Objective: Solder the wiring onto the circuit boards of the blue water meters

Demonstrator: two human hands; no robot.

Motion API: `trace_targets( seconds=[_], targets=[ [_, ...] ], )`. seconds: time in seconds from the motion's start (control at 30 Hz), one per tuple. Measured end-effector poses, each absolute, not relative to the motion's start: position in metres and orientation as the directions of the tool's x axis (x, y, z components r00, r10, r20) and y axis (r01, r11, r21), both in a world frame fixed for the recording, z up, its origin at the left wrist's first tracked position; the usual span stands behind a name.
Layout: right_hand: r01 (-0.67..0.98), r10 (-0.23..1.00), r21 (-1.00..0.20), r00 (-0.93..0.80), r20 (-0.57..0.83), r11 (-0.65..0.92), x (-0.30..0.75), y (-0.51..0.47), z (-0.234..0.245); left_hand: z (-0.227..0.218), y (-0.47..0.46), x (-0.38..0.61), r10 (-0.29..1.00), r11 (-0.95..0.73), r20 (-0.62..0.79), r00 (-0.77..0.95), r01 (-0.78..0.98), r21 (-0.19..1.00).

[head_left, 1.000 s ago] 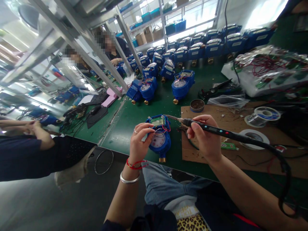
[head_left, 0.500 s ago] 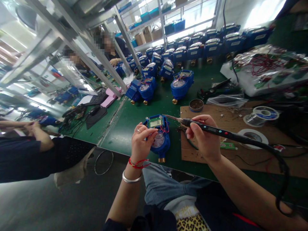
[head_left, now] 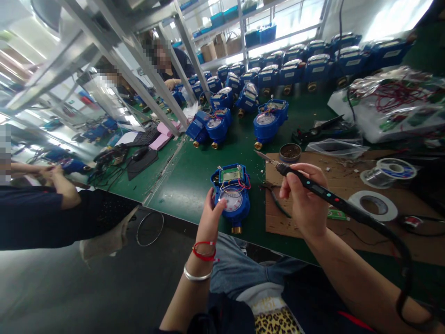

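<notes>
A blue water meter [head_left: 237,211] with a brass fitting lies on the green bench in front of me. Its circuit board with a small display [head_left: 231,175] is exposed at the top, with red wires looping at its right side. My left hand [head_left: 208,218] grips the meter's left side, thumb resting on the round dial and the fingers partly hidden behind the body. In my right hand [head_left: 308,202] is a soldering iron [head_left: 321,190], held like a pen. Its tip points up and left, above the bench and apart from the meter.
Cardboard [head_left: 278,225] covers the right side, bearing a small round tin [head_left: 290,152], a tape roll [head_left: 373,206] and a solder spool [head_left: 389,172]. Several blue meters [head_left: 266,124] stand behind. Wrapped circuit boards [head_left: 392,104] sit at back right. Co-workers are at the left.
My left hand has left the wires near the board and moved down onto the meter's side. The soldering iron's tip has drawn up and away from the board.
</notes>
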State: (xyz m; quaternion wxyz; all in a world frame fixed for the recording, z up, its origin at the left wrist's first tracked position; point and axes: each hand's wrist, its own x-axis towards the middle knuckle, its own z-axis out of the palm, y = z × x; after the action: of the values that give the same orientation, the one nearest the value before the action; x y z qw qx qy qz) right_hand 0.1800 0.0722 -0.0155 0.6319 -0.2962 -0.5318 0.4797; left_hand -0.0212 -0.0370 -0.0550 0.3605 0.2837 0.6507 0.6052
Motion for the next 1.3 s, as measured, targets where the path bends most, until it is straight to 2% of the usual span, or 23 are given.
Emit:
trace_targets(
  seconds=[0.13, 0.3, 0.57, 0.73, 0.9, 1.03, 1.17, 1.3],
  targets=[
    [-0.249, 0.926, -0.897, -0.007, 0.378, 0.365, 0.178, 0.073, -0.018, -0.042, -0.030, -0.009, 0.788, 0.053, -0.255, -0.560, -0.351, 0.935],
    [-0.221, 0.928, -0.903, 0.029, 0.371, 0.368, 0.177, 0.073, -0.018, -0.042, -0.028, -0.027, 0.788, -0.021, -0.252, -0.562, -0.433, 0.901],
    [-0.241, 0.933, -0.902, 0.042, 0.358, 0.357, 0.177, 0.074, -0.020, -0.040, -0.030, -0.161, 0.676, -0.070, -0.132, -0.725, -0.241, 0.968],
    [-0.214, 0.938, -0.914, 0.039, 0.345, 0.345, 0.178, 0.072, -0.020, -0.018, -0.028, -0.252, 0.594, -0.027, -0.154, -0.789, -0.211, 0.977],
    [-0.208, 0.948, -0.927, 0.014, 0.318, 0.314, 0.180, 0.074, -0.019, -0.003, -0.030, -0.282, 0.561, 0.040, -0.179, -0.808, -0.189, 0.981],
    [-0.183, 0.943, -0.927, -0.001, 0.333, 0.327, 0.183, 0.074, -0.015, -0.003, -0.027, -0.276, 0.538, 0.092, -0.145, -0.831, -0.112, 0.989],
    [-0.100, 0.939, -0.940, -0.082, 0.335, 0.326, 0.199, 0.074, -0.017, -0.001, -0.029, -0.267, 0.464, 0.135, -0.007, -0.886, 0.063, 0.989],
    [0.037, 0.938, -0.939, -0.077, 0.339, 0.343, 0.224, 0.081, -0.027, 0.007, -0.038, -0.262, 0.300, 0.186, 0.258, -0.919, 0.321, 0.929]
  ],
)
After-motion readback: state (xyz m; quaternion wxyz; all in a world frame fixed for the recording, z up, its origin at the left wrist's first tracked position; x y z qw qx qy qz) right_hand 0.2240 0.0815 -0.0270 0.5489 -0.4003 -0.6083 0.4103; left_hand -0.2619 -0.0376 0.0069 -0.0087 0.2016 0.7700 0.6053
